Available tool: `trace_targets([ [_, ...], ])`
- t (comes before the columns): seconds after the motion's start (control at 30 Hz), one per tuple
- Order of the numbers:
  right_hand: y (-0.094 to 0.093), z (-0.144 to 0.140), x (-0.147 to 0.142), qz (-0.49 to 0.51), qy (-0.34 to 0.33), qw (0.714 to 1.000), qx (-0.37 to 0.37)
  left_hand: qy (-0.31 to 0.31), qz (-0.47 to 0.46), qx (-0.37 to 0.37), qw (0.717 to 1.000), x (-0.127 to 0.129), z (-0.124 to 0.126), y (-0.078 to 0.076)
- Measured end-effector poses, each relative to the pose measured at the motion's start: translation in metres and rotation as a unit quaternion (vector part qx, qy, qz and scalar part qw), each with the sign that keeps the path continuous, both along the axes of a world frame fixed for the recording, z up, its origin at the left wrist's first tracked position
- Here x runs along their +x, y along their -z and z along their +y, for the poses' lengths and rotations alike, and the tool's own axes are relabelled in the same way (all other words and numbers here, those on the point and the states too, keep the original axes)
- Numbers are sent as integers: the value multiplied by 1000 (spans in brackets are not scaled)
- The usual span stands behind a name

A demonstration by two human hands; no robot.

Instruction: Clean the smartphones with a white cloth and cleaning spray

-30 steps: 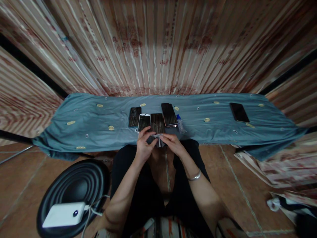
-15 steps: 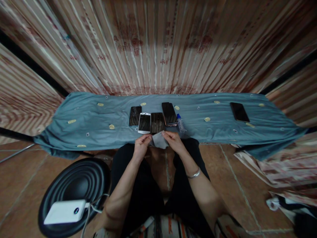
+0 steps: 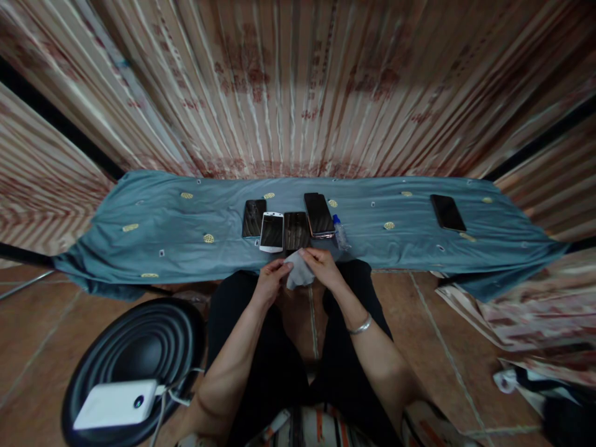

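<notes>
A small light grey cloth (image 3: 299,273) hangs between my hands, just in front of the table edge. My left hand (image 3: 271,280) pinches its left side between thumb and fingers. At its upper right corner, my right hand (image 3: 321,266) has its fingers closed on it. Right beyond the cloth lie a white phone (image 3: 272,232) and a dark phone (image 3: 297,230), side by side. Another dark phone (image 3: 254,217) is behind the white one on the left. To the right, a stack of phones (image 3: 319,215) sits beside a clear bottle with a blue cap (image 3: 341,233).
A blue-grey cloth with yellow prints covers the narrow table (image 3: 223,257). One more dark phone (image 3: 447,212) lies far right. Striped curtains (image 3: 288,93) hang behind. On the floor at left, a white power bank (image 3: 116,403) with a cable rests on a black round stool (image 3: 139,347).
The grey cloth has dropped slightly toward me and its shape has shifted, now hanging lower and more creased. My left hand has moved down a little; both hands still hold the cloth.
</notes>
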State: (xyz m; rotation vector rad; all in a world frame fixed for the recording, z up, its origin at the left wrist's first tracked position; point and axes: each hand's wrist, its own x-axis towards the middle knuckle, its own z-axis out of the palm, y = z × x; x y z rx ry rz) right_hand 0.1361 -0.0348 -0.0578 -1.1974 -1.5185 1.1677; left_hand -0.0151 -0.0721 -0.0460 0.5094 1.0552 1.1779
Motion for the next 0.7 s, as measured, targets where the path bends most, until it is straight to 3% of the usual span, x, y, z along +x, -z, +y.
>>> trace_targets([
  [0.2, -2, 7, 20, -8, 122, 991, 49, -5, -6, -8, 1000, 1, 1, 1],
  [0.3, -14, 14, 43, -67, 182, 976, 99, -7, -3, -15, 1000, 0, 1, 2],
  [0.4, -26, 27, 65, -179, 199, 957, 114, -11, -7, -17, 1000, -1, 2, 4],
  [0.5, -33, 45, 77, -316, 200, 923, 91, -17, -10, -19, 1000, -1, 3, 7],
  [0.57, -34, 54, 79, -366, 161, 915, 48, -20, -17, -20, 999, -1, 3, 8],
  [0.7, -29, 63, 78, -335, 153, 928, -47, -23, -54, -19, 998, -3, 3, 8],
])
